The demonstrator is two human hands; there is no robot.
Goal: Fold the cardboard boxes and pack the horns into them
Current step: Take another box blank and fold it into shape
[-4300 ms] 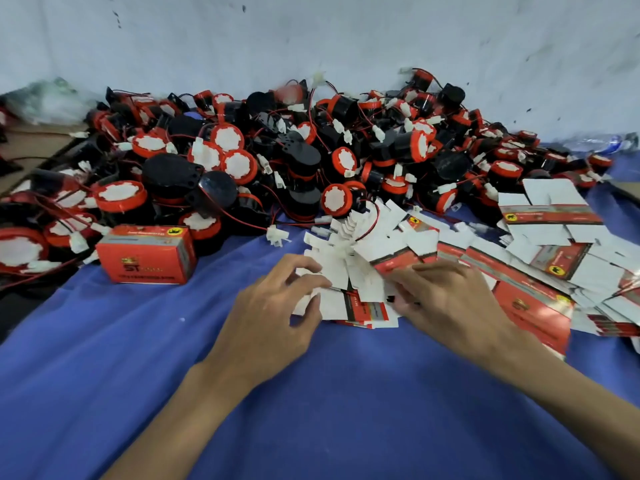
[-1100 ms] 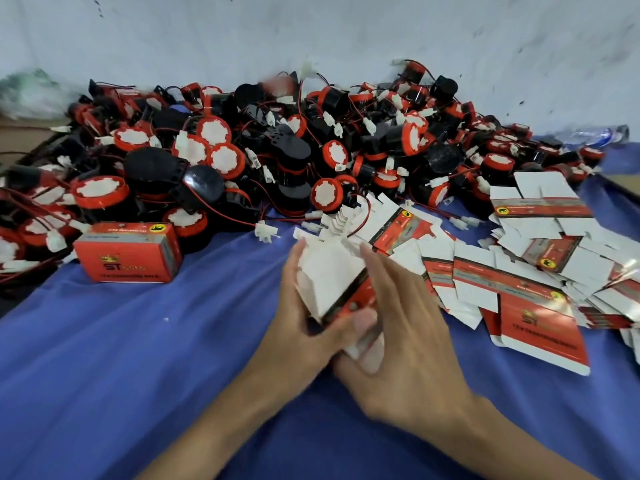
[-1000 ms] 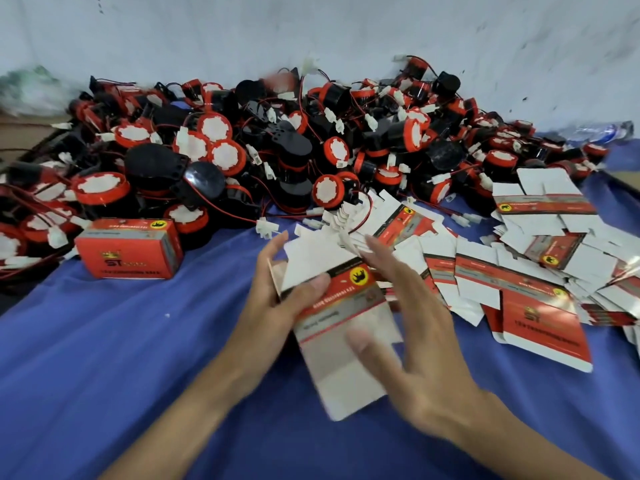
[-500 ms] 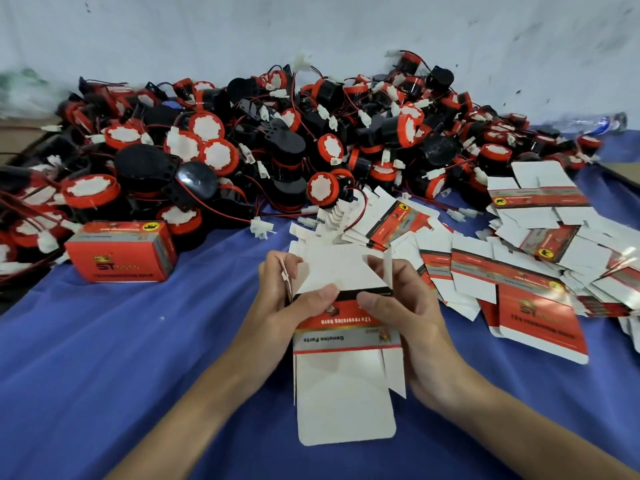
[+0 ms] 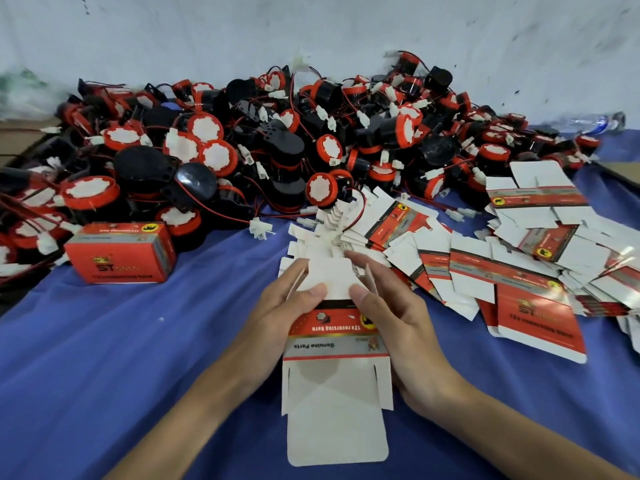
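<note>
Box blank [image 5: 334, 336] now squared up between both hands above the blue tabletop [image 5: 104, 358], flaps opened out. Left hand [image 5: 287, 306] and right hand [image 5: 391, 313] pinch its top flap, thumbs on top. Horn pile [image 5: 277, 143] unchanged behind.

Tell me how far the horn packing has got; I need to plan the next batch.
Barely started. Done: one folded red box stands closed at the left; whether a horn is inside cannot be seen. In hand: the left hand and right hand grip one box blank, flaps unfolded. Left: the heap of flat blanks on the right and the big pile of loose horns behind.
</note>
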